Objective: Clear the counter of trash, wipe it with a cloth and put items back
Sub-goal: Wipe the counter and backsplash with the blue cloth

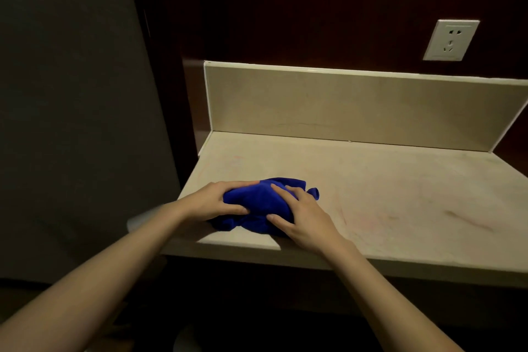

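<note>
A bunched-up blue cloth (258, 203) lies on the beige stone counter (400, 194), near its front left corner. My left hand (211, 201) grips the cloth's left side, thumb underneath and fingers over the top. My right hand (303, 214) presses on the cloth's right side with fingers spread across it and the thumb at its front edge. Both hands hold the cloth against the counter surface. Faint reddish smears show on the counter to the right of the cloth.
A low beige backsplash (357, 108) runs along the counter's back. A white wall socket (451, 40) sits on the dark wooden wall above at the right. A dark grey panel (71, 108) stands left of the counter. Below the counter it is dark.
</note>
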`<state>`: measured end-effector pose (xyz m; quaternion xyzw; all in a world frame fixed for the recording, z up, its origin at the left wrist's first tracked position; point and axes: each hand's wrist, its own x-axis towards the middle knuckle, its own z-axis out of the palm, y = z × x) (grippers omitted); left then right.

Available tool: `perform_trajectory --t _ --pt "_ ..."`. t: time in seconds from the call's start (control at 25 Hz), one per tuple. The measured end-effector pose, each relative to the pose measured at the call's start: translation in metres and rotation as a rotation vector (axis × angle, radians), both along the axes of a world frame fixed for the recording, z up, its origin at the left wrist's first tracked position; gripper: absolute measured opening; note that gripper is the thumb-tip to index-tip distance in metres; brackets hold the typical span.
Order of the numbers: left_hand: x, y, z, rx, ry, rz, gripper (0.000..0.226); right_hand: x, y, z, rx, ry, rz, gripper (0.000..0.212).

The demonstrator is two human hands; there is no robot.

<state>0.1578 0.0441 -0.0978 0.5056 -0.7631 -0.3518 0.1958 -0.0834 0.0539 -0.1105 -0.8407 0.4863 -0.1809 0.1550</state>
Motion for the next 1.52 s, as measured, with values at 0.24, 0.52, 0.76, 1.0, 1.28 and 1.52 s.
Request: perform_trajectory --t 0.24,0.52,0.76,1.0,1.28,1.52 --pt "-0.002 0.06 -0.003 -0.075 -0.035 0.071 0.062 -0.002 0.046 -0.003 -0.041 0.007 0.048 0.066" --pt "0.003 0.061 -0.004 -0.117 -0.061 0.087 0.059 0.004 0.047 -0.003 -0.061 0.018 0.064 0.064" --pt "0.023 0.017 -0.001 -0.083 -0.041 0.08 0.059 0.029 0.002 -0.002 -0.061 0.019 0.034 0.061" --pt "0.05 -0.059 0.0 -0.099 -0.061 0.051 0.059 0.058 -0.064 -0.004 -0.072 0.028 -0.028 0.061" --pt "0.061 -0.149 0.014 -0.192 -0.236 0.03 0.054 0.084 -0.146 -0.002 -0.068 0.028 -0.097 0.062" --pt "0.058 -0.204 0.013 -0.327 -0.485 0.056 0.067 0.099 -0.196 -0.006 -0.061 0.029 -0.154 0.061"
